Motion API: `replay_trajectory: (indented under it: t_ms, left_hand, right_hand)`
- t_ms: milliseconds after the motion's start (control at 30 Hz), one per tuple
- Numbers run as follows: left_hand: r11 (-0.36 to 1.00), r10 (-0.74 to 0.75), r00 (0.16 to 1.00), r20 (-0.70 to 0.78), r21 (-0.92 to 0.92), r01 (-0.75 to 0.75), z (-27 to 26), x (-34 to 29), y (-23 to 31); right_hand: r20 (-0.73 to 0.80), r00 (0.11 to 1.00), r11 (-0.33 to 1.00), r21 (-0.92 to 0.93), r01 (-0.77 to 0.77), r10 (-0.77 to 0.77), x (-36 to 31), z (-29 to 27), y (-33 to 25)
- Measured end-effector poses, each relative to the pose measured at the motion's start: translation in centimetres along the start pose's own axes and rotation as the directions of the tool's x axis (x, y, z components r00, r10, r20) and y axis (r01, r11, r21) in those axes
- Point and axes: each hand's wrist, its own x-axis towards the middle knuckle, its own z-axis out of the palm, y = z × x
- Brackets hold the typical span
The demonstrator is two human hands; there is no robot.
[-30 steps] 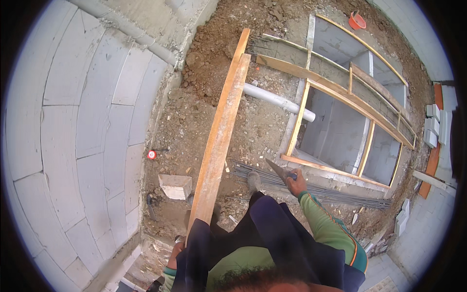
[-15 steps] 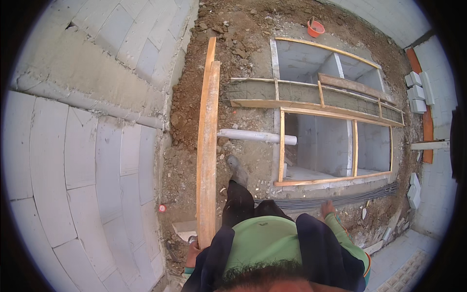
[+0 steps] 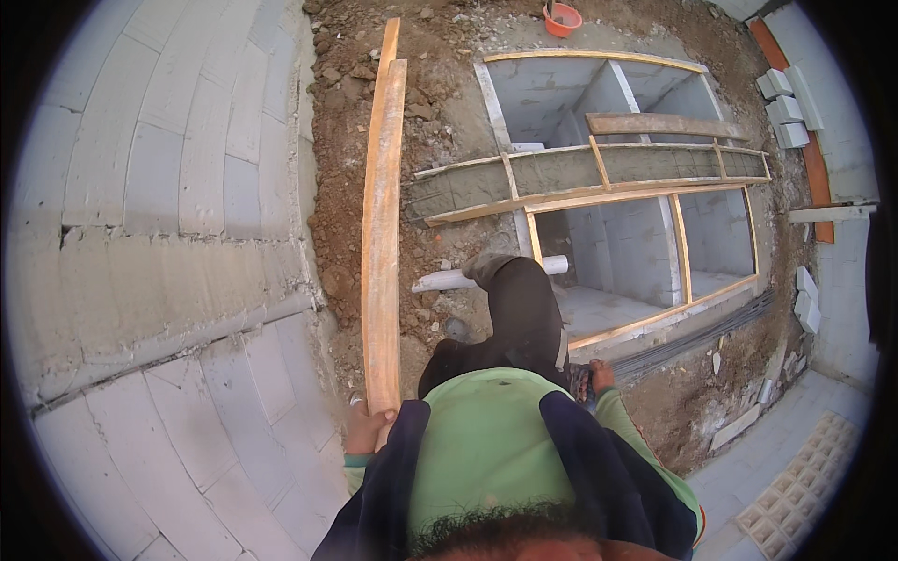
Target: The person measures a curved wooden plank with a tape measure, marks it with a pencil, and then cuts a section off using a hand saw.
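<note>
My left hand (image 3: 365,430) is closed around the near end of long wooden boards (image 3: 382,234). The boards lie together lengthwise, one reaching a little farther, and point away from me on my left side. A small shiny object (image 3: 355,399) shows at the fingers of this hand, too small to name. Beside my right hip hangs my right hand (image 3: 603,376), its fingers loosely apart and nothing visible in it. One boot (image 3: 488,265) is forward at a white pipe (image 3: 449,280); the other (image 3: 456,328) is farther back on the dirt.
Open block-walled pits (image 3: 608,243) edged with timber lie ahead to the right. Between them runs a wooden form (image 3: 561,171) filled with grey concrete. Dark rods (image 3: 692,341) lie along the near pit. A block wall (image 3: 215,374) rises on the left; an orange bucket (image 3: 562,21) stands far off.
I have stepped forward, one leg now bent out in front by the white pipe. The boards have moved along with my left hand. My right hand has drawn closer to my hip.
</note>
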Motion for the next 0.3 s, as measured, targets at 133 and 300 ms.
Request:
replay_trajectory:
  t_ms: [133, 300]
  left_hand:
    - [0.974, 0.081, 0.976, 0.203, -0.222, -0.034, 1.4, 7.2, 7.9]
    - [0.973, 0.220, 0.944, 0.247, 0.017, -0.232, 3.1, 17.2, 19.5]
  right_hand:
    - [0.068, 0.830, 0.535, -0.735, 0.417, -0.554, 8.3, 0.1, 4.1]
    - [0.188, 0.798, 0.339, -0.832, 0.439, -0.572, 14.0, 4.4, -3.8]
